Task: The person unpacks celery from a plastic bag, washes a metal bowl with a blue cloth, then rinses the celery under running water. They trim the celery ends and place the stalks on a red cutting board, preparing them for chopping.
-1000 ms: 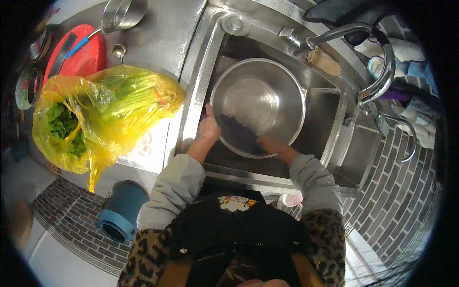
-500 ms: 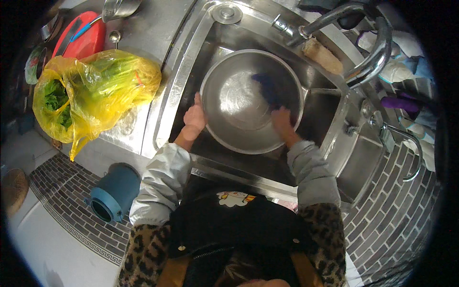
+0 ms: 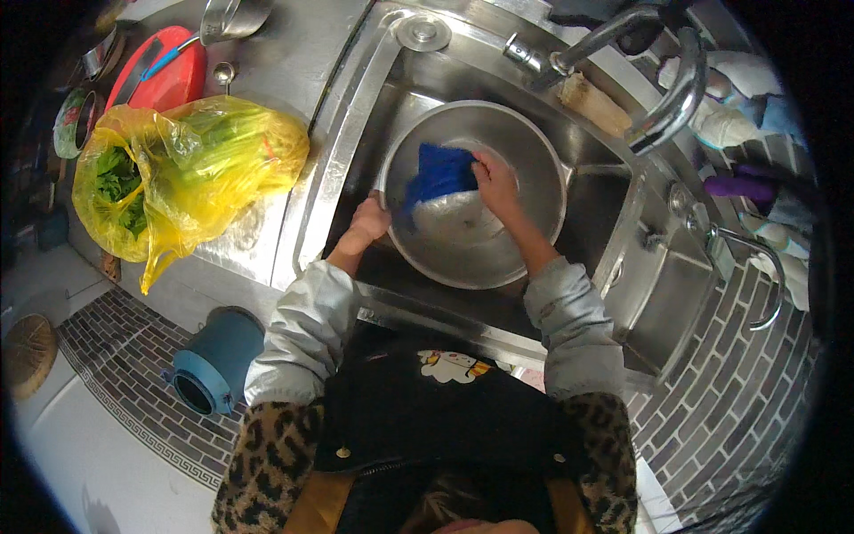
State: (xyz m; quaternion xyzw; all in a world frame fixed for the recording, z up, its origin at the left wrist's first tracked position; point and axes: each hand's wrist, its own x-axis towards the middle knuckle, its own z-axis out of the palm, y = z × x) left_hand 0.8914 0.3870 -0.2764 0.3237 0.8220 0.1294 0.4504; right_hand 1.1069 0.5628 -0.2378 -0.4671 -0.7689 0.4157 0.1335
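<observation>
A wide, round metal basin (image 3: pixel 525 233) sits in the larger bowl of the steel sink (image 3: pixel 342 191). My left hand (image 3: pixel 367 220) grips its left rim, fingers closed over the edge. Inside the basin, my right hand (image 3: pixel 496 185) pinches one end of a blue cloth (image 3: pixel 445 172). The cloth spreads leftward over the basin's bottom, its left end blurred by motion. A little water or wet shine shows on the bottom below the cloth.
On the left counter lie a yellow plastic bag (image 3: pixel 200 169) of green vegetables, a red board (image 3: pixel 173 76) with a knife, and a small spoon (image 3: pixel 224 73). A curved faucet (image 3: pixel 685 98) arches at the right. A sponge-like block (image 3: pixel 594 105) rests on the sink's back ledge.
My right hand has swept left and up inside the basin with the cloth, which now spreads wider. My left hand stays at the rim.
</observation>
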